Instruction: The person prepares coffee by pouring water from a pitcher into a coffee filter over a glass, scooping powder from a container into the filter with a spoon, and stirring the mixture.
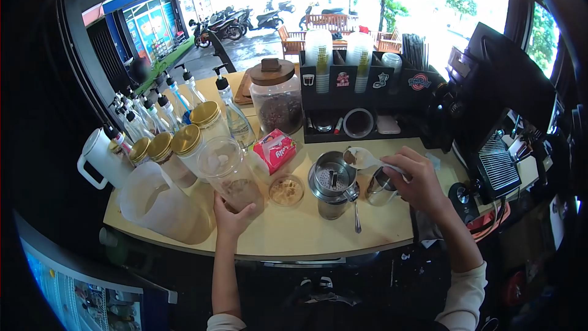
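Gripping spoon (367, 160) by its handle, right hand (420, 179) has it at filter's (321, 171) far right rim. Spoon looks light, stiff; handle's the hold. Left hand (233, 218) clasps jar (235, 187) low; likely rigid, slick. Spoon, jar: brownish powder. Dish (302, 190) between jar and filter: tan bits.

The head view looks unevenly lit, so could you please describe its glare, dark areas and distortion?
Head view: daylight behind the motorbikes is blown out to white; dark equipment at right loses detail in shadow; the counter has a bowed front edge, suggesting a wide-angle lens; the corners darken; the right hand and spoon look fairly sharp.
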A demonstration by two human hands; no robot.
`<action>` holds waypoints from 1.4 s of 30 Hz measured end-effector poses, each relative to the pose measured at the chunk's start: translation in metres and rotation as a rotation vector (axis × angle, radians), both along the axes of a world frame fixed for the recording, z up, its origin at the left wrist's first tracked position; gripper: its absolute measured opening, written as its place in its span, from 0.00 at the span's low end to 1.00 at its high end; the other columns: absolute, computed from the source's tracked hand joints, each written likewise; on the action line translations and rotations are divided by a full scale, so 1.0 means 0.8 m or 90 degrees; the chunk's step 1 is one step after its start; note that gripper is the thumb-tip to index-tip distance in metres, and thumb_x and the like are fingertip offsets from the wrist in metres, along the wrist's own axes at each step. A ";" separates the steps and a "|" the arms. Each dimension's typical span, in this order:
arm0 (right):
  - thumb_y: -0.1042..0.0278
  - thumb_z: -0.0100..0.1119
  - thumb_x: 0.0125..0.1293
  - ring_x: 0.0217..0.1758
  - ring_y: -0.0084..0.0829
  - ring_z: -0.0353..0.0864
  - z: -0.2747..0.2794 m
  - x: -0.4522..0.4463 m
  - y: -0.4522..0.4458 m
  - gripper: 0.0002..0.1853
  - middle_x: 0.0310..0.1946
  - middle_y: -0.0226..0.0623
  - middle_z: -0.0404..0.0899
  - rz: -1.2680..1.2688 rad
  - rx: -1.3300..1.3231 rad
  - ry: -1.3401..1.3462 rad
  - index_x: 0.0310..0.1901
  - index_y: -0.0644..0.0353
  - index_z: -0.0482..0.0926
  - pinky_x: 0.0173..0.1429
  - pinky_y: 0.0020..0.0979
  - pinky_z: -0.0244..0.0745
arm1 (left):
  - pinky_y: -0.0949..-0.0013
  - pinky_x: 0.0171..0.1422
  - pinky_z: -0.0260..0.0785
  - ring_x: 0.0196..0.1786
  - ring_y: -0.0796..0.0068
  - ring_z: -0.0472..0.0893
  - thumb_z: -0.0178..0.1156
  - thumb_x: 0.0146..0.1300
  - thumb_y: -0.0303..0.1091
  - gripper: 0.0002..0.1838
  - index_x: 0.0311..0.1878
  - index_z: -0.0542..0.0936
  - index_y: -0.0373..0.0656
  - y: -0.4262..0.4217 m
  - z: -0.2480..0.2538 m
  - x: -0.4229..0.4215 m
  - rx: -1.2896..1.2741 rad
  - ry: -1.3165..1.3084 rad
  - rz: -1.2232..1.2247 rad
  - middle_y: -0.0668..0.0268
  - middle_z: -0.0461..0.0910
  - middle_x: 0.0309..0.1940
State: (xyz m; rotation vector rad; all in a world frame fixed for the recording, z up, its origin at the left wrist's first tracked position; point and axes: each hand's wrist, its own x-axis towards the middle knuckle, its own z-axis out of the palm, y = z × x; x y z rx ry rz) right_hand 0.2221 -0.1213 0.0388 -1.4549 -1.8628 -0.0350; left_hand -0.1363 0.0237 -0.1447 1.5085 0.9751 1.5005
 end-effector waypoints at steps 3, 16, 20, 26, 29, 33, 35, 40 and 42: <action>0.74 0.62 0.60 0.30 0.40 0.80 -0.003 0.001 0.004 0.07 0.31 0.38 0.77 -0.006 0.021 -0.017 0.41 0.60 0.81 0.34 0.35 0.74 | 0.60 0.66 0.67 0.64 0.63 0.69 0.77 0.37 0.24 0.52 0.67 0.58 0.40 0.006 -0.009 -0.005 -0.058 -0.033 -0.034 0.60 0.65 0.62; 0.73 0.62 0.60 0.27 0.39 0.79 -0.014 0.003 0.011 0.08 0.31 0.37 0.77 -0.026 0.051 -0.047 0.41 0.59 0.81 0.32 0.35 0.73 | 0.61 0.59 0.73 0.57 0.63 0.76 0.77 0.37 0.26 0.47 0.62 0.61 0.40 0.004 -0.007 -0.003 -0.010 0.013 0.023 0.59 0.71 0.55; 0.76 0.63 0.60 0.25 0.32 0.75 -0.015 0.002 0.008 0.09 0.30 0.35 0.76 -0.003 0.074 -0.023 0.42 0.61 0.82 0.29 0.31 0.69 | 0.61 0.60 0.72 0.57 0.63 0.75 0.77 0.37 0.25 0.47 0.62 0.62 0.40 0.007 -0.014 -0.005 -0.006 0.015 0.023 0.60 0.72 0.55; 0.75 0.62 0.61 0.27 0.36 0.79 -0.015 0.000 0.002 0.08 0.31 0.36 0.77 -0.024 0.049 -0.031 0.43 0.59 0.81 0.31 0.34 0.72 | 0.60 0.60 0.73 0.57 0.64 0.75 0.77 0.37 0.25 0.46 0.62 0.62 0.40 0.004 -0.008 -0.003 0.001 0.023 0.025 0.60 0.72 0.54; 0.75 0.62 0.61 0.27 0.36 0.78 -0.016 -0.001 0.002 0.09 0.31 0.36 0.77 -0.017 0.038 -0.021 0.43 0.59 0.81 0.31 0.34 0.72 | 0.60 0.59 0.73 0.57 0.63 0.75 0.77 0.37 0.25 0.46 0.62 0.62 0.40 0.002 -0.005 -0.002 -0.001 0.031 0.030 0.60 0.72 0.54; 0.74 0.61 0.62 0.27 0.36 0.78 -0.016 -0.004 0.003 0.09 0.31 0.37 0.77 -0.006 0.032 -0.007 0.44 0.60 0.81 0.31 0.34 0.71 | 0.60 0.59 0.73 0.57 0.63 0.76 0.77 0.37 0.25 0.46 0.62 0.63 0.40 0.004 -0.006 -0.003 0.005 0.027 0.021 0.60 0.72 0.54; 0.74 0.60 0.62 0.27 0.36 0.79 -0.014 -0.010 0.004 0.09 0.31 0.37 0.77 -0.004 0.032 -0.003 0.44 0.60 0.81 0.31 0.35 0.72 | 0.60 0.59 0.73 0.57 0.64 0.76 0.77 0.37 0.25 0.46 0.62 0.63 0.40 0.006 -0.010 -0.005 0.009 0.033 0.022 0.60 0.72 0.54; 0.73 0.60 0.61 0.29 0.37 0.81 -0.017 -0.026 0.006 0.11 0.34 0.36 0.77 -0.005 0.022 -0.028 0.46 0.59 0.81 0.31 0.36 0.74 | 0.60 0.59 0.73 0.57 0.64 0.75 0.77 0.37 0.25 0.46 0.62 0.63 0.40 0.003 -0.004 -0.003 0.010 0.037 0.023 0.60 0.72 0.54; 0.78 0.59 0.61 0.29 0.34 0.80 -0.020 -0.028 0.007 0.11 0.33 0.36 0.77 0.019 -0.001 -0.131 0.46 0.63 0.81 0.32 0.32 0.74 | 0.60 0.60 0.72 0.57 0.64 0.75 0.77 0.37 0.25 0.46 0.62 0.62 0.41 0.003 -0.004 -0.003 0.003 0.027 0.019 0.60 0.71 0.54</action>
